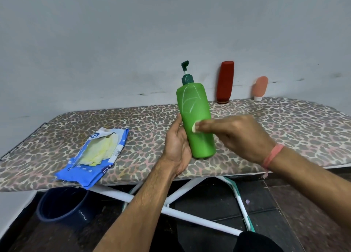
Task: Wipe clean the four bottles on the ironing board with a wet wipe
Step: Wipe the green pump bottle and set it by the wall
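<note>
green bottle tilted | left hand grips its side | right hand presses wet wipe against it

Bare forearms, no sleeves, pink band round the right wrist, dark trousers

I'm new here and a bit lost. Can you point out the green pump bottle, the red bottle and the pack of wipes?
green pump bottle [193,107], head view, upper body.
red bottle [225,80], head view, middle of body.
pack of wipes [95,155], head view, torn-open top.
</note>
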